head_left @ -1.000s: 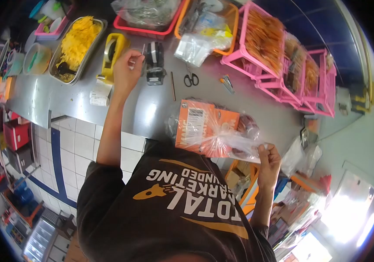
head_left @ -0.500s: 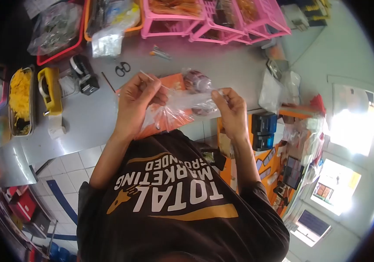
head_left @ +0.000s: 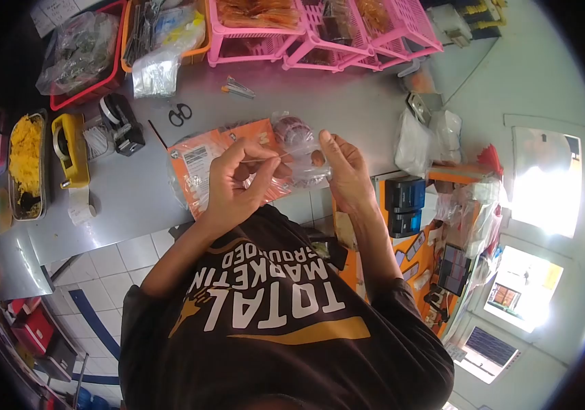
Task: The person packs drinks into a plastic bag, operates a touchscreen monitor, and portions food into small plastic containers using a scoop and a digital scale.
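An orange printed packet (head_left: 190, 164) lies at the counter's front edge inside clear plastic, with dark red round items (head_left: 292, 130) beside it. Over the packet, my left hand (head_left: 241, 181) pinches a thin pale strip (head_left: 258, 161) between thumb and fingertips. My right hand (head_left: 350, 174) is closed on the gathered clear plastic bag (head_left: 300, 174), to the right of my left hand. My fingers partly hide the bag's neck and the strip's far end.
Scissors (head_left: 180, 115), a black tape dispenser (head_left: 123, 126) and a yellow one (head_left: 70, 150) sit on the steel counter (head_left: 128, 205). A tray of yellow shreds (head_left: 27, 164) stands left. Pink baskets (head_left: 255, 48), an orange bin (head_left: 207, 41) and a red bin (head_left: 94, 92) line the back.
My left hand has come from the tape dispensers to the bag, holding the thin strip. Both hands are now close together over the packet. The view has shifted right.
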{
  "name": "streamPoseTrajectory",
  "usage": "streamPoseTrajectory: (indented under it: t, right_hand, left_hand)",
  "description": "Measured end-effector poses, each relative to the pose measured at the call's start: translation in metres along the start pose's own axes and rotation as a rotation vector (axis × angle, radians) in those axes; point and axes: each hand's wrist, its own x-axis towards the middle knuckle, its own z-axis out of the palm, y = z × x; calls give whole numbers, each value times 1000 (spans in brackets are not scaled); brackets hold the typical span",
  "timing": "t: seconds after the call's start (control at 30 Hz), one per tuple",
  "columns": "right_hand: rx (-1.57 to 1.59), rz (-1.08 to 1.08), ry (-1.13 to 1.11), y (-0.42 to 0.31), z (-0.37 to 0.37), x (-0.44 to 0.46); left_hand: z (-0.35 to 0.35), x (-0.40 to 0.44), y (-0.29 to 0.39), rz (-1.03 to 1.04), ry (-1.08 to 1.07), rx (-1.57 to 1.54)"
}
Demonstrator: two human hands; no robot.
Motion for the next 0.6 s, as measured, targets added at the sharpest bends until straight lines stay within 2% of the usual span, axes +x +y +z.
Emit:
streamPoseTrajectory:
  t: [0.07, 0.17, 0.23, 0.27, 0.33, 0.37, 0.43, 0.5, 0.57, 0.6]
  right_hand:
    - [60, 51, -15, -7, -1, -2]
    - [25, -21, -140, -21, 2, -12]
    - [-98, -239, -347, -15, -9, -11]
    - [-95, -240, -346, -15, -9, -10]
    - [-74, -270, -347, -14, -11, -9]
    - [-66, -281, -346, -13, -11, -9]
    - [-82, -104, -244, -12, -14, -8]
    - [-91, -98, -260, -10, -18, -7]
    - [-105, -88, -285, -8, -20, -5]
    - [-102, -78, -277, -7, -20, -5]
  left_hand:
    - [1, 2, -2, -17, 20, -77]
    - [4, 2, -9, -25, 62, -128]
    - [12, 1, -6, 5, 104, -167]
    - [11, -1, -5, 3, 101, -166]
    - [3, -11, -1, -58, -70, -193]
    - [-1, -14, 3, -61, -75, -192]
    - [-8, -18, 15, -142, -284, -41]
    - [-12, -20, 17, -172, -337, -27]
    - [-10, -19, 18, -1, -404, 159]
    - [-10, -18, 16, -2, -403, 162]
